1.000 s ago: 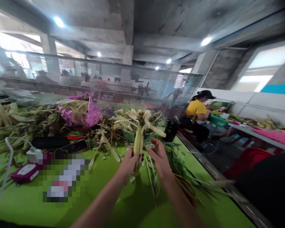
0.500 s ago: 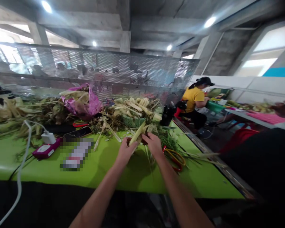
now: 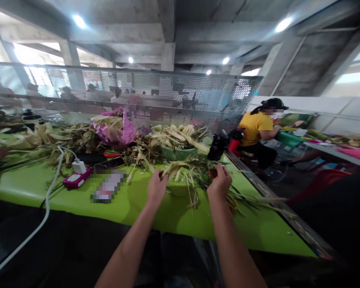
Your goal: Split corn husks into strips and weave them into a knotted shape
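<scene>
My left hand (image 3: 156, 186) is closed on the end of a pale corn husk bundle (image 3: 176, 168) that lies low over the green table (image 3: 138, 210). Loose husk strips (image 3: 192, 188) trail from the bundle toward me. My right hand (image 3: 219, 182) is apart from the left, to the right of the bundle. Its fingers are curled round something small with a reddish tint that I cannot make out. Yellow-handled scissors (image 3: 232, 200) lie just below that hand, partly hidden by it.
A green basket (image 3: 177, 153) of husks, a pink bag (image 3: 117, 132), a black bottle (image 3: 217, 146), a phone (image 3: 109, 163) and a pink device (image 3: 76, 180) with a white cable (image 3: 48, 200) lie behind and left. A mesh screen (image 3: 168, 92) backs the table. A person in yellow (image 3: 255, 128) sits right.
The corn was upright between both hands; it has come down onto the table. My right hand has moved off to the right and closed. The view has pulled back from the table.
</scene>
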A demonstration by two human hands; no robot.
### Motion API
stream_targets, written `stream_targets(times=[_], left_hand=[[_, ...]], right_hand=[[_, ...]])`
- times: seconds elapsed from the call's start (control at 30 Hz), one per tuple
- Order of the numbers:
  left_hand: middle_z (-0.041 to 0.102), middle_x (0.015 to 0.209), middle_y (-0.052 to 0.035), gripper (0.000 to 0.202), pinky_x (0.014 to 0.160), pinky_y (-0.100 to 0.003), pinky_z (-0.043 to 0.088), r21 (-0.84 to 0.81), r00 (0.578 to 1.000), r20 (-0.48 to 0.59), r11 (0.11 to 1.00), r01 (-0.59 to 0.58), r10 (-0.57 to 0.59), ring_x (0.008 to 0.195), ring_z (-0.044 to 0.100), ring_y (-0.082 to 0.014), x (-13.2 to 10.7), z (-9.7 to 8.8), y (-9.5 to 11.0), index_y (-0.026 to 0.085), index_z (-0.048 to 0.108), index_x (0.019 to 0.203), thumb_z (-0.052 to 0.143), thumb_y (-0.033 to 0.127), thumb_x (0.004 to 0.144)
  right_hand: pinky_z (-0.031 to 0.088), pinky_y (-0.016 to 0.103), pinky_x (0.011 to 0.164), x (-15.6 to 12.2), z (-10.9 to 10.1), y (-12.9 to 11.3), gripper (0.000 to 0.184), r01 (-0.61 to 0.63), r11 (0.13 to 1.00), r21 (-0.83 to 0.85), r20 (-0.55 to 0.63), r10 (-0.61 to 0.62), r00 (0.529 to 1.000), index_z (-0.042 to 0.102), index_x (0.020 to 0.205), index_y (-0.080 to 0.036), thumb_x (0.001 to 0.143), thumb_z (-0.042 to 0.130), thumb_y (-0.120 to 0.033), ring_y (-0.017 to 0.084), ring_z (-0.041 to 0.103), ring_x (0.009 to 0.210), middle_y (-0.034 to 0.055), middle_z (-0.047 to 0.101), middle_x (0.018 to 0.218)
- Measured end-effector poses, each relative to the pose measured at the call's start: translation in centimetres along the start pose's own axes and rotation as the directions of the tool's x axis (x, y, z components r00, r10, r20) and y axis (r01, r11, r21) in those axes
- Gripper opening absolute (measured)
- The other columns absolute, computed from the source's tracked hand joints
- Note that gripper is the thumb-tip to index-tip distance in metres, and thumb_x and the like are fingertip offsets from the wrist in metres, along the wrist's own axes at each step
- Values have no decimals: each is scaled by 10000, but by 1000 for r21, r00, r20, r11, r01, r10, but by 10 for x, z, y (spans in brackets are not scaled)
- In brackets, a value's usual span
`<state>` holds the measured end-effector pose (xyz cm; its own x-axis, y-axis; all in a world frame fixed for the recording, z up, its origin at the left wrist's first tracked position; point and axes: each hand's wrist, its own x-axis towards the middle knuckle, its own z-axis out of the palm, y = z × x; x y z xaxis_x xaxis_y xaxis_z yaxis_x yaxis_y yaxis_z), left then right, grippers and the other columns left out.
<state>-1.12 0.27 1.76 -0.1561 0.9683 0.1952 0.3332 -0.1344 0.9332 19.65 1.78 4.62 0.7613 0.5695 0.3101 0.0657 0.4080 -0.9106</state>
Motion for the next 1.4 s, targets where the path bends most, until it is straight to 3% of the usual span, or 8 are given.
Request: stream_targets(times=[0.27, 0.47, 0.57, 0.7, 0.83, 0.97, 1.13, 1.4], left_hand=[[645, 835, -44, 201, 628, -251, 341, 285, 993, -72, 956, -73, 97, 686, 551, -165, -1, -1, -3, 225, 557, 883, 470, 404, 859], [565, 752, 7, 148, 565, -227, 371, -19, 997, 50, 998, -61, 62, 621, 518, -127, 6, 9, -12, 214, 498, 836, 549, 346, 792], [515, 779, 10, 184, 532, -218, 397, -251, 993, 110, 968, -21, 51, 629, 513, -115, 8, 18, -15, 204, 448, 834, 557, 337, 769], [492, 801, 11, 205, 611, -227, 417, -251, 997, 44, 967, -46, 58, 664, 488, -99, 8, 24, -15, 187, 445, 866, 580, 247, 723], [493, 829, 8, 313, 653, -231, 418, -319, 991, -2, 940, -125, 132, 716, 501, -106, 5, 24, -12, 185, 417, 913, 628, 242, 688], [531, 816, -4, 275, 644, -241, 401, -318, 988, 10, 938, -142, 153, 699, 511, -117, 2, 20, -10, 179, 464, 885, 625, 330, 721], [538, 678, 10, 223, 619, -246, 345, -187, 992, 19, 976, -115, 121, 652, 476, -125, 4, 14, -13, 172, 525, 711, 528, 377, 800], [465, 592, 22, 316, 560, -235, 298, -184, 993, 24, 977, -107, 113, 596, 416, -113, 9, 13, -18, 173, 523, 614, 468, 391, 837]], right_hand=[[346, 248, 449, 1, -4, -4, 258, 76, 994, 76, -91, -69, 993, 444, 673, -214, 754, 526, -445, 116, 440, 475, -46, 437, 559], [307, 211, 426, 9, -5, 1, 328, 43, 973, 226, -116, -17, 993, 489, 717, -182, 723, 584, -496, 91, 464, 503, -36, 504, 619], [374, 210, 468, 5, -2, 2, 347, 60, 981, 185, -20, -57, 998, 533, 881, -180, 675, 662, -428, 89, 497, 551, -18, 567, 763], [427, 237, 519, -14, 10, 3, 385, 66, 998, 16, 277, -68, 959, 565, 921, -183, 665, 686, -444, 87, 504, 542, -2, 589, 819], [411, 245, 477, -41, 24, 1, 383, 61, 969, -240, 680, 123, 723, 581, 751, -176, 692, 633, -551, 115, 512, 507, 4, 594, 654], [426, 258, 463, -52, 29, 1, 375, 108, 944, -311, 722, 161, 673, 564, 713, -184, 665, 659, -543, 135, 529, 501, 4, 586, 615], [472, 280, 530, -47, 27, 9, 336, -17, 983, -185, 710, 145, 689, 584, 764, -176, 671, 654, -491, 148, 553, 561, 17, 609, 677], [428, 269, 527, -46, 27, 10, 297, -15, 988, -151, 697, 118, 707, 572, 705, -188, 658, 654, -469, 138, 497, 546, -8, 572, 624]])
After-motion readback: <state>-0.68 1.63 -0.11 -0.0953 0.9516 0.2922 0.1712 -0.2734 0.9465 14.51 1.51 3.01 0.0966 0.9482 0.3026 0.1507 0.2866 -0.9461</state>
